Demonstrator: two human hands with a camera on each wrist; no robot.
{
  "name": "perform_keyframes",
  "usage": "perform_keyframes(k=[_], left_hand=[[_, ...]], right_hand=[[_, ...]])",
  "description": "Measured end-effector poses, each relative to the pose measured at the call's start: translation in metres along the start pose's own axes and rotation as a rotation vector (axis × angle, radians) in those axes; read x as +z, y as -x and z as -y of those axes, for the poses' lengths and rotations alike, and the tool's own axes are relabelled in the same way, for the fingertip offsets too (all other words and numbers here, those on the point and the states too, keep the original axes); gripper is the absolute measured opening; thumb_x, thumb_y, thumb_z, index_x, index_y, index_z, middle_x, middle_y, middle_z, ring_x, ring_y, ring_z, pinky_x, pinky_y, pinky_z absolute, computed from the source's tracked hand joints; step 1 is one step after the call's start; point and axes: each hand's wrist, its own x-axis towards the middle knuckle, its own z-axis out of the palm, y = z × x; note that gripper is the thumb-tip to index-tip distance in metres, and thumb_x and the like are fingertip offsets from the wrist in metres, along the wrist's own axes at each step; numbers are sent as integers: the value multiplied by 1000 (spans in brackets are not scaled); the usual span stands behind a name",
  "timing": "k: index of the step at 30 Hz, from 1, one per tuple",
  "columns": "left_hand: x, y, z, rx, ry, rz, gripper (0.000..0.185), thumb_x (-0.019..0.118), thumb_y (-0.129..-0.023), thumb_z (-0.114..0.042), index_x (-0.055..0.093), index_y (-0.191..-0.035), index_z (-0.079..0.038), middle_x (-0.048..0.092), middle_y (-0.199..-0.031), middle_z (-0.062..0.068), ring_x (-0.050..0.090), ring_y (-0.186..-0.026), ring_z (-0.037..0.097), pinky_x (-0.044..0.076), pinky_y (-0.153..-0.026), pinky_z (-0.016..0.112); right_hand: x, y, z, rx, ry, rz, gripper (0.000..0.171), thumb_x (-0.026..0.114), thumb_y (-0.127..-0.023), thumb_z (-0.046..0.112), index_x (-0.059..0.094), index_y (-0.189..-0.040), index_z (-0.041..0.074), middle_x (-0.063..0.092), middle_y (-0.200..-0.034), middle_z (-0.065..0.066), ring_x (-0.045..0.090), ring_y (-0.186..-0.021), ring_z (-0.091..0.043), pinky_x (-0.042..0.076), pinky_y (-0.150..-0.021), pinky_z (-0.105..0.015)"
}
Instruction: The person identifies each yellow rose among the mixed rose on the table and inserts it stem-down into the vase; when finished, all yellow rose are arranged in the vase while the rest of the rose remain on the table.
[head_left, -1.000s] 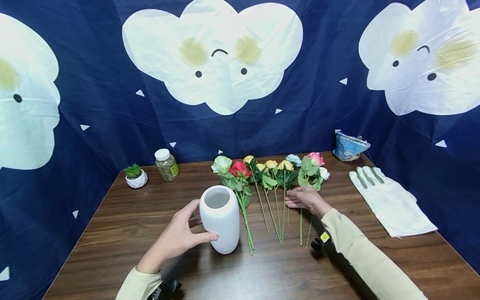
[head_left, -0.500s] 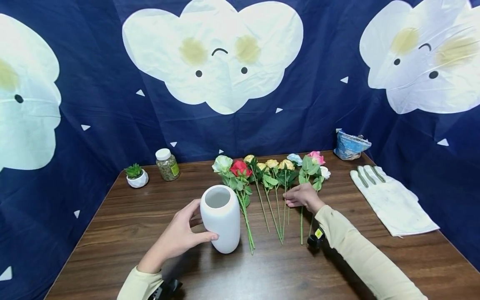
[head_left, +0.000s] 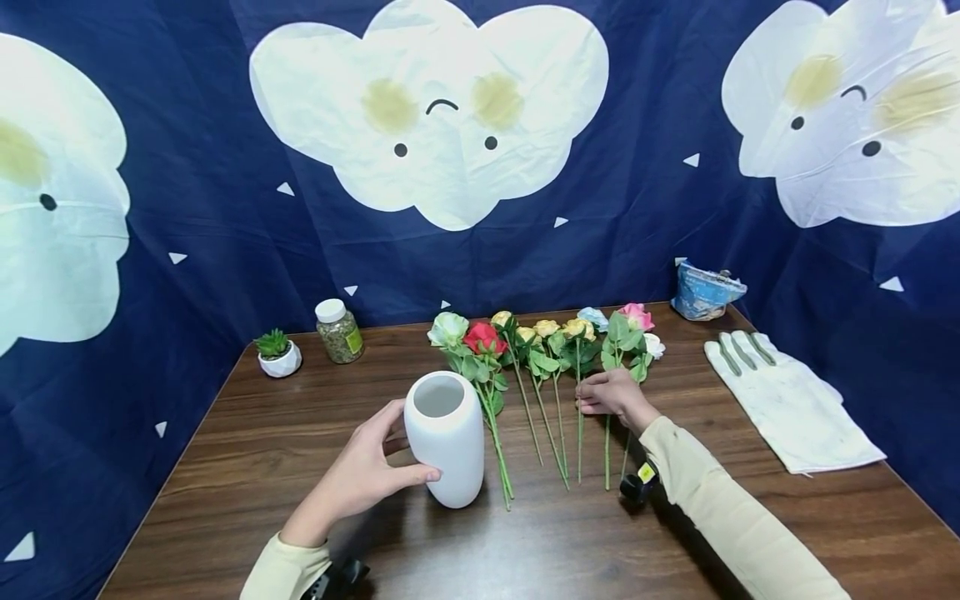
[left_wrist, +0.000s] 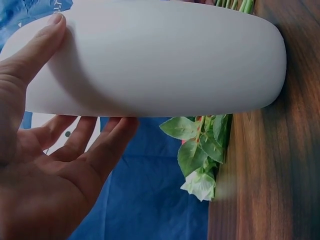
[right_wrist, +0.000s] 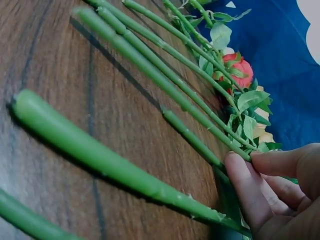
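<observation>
Left hand (head_left: 367,479) wraps white vase (head_left: 446,450); right hand (head_left: 611,393) pinches flower stem (head_left: 579,433). Risk: dragging neighbouring stems, nudging vase over.

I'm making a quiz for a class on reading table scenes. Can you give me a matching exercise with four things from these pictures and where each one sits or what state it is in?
Things:
1. white vase
2. small potted plant
3. white glove
4. blue pouch

Places or states:
A. lies flat near the table's right edge
B. stands upright, held by the left hand
C. sits at the back right corner of the table
D. sits at the back left corner, beside a white-capped jar

Pairs: 1-B, 2-D, 3-A, 4-C
</observation>
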Motion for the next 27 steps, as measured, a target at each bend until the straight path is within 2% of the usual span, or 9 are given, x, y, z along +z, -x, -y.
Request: perform_keyframes(k=[10, 20, 25, 27], left_hand=[[0, 0, -1, 1, 33, 24, 74, 92, -79, -16, 53, -141, -5, 66, -131, 12, 67, -116, 14, 58, -99, 32], [0, 0, -1, -5, 45, 28, 74, 91, -79, -15, 52, -141, -4, 68, -129, 13, 67, -116, 15, 57, -100, 29], [0, 1, -2, -7, 51, 31, 75, 91, -80, -15, 52, -142, -4, 66, -131, 13, 67, -117, 16, 57, -99, 30], [0, 1, -2, -7, 53, 32, 75, 91, -79, -15, 52, -142, -4, 66, -131, 13, 67, -117, 16, 57, -100, 30]], right_hand=[[-2, 3, -2, -6, -99, -24, 35, 55, -98, -12, 51, -127, -29, 74, -79, -9, 71, -62, -9, 63, -65, -22], [-5, 10, 2, -56, -247, -18, 40, 54, -100, -11, 43, -133, -30, 74, -83, -7, 73, -69, -10, 63, -69, -23], [-7, 13, 5, -67, -303, -30, 41, 54, -100, -10, 43, -135, -28, 75, -83, -4, 73, -71, -10, 63, -70, -22], [-9, 14, 6, -65, -328, -42, 37, 55, -101, -9, 48, -133, -25, 75, -82, -3, 74, -71, -10, 63, -70, -22]])
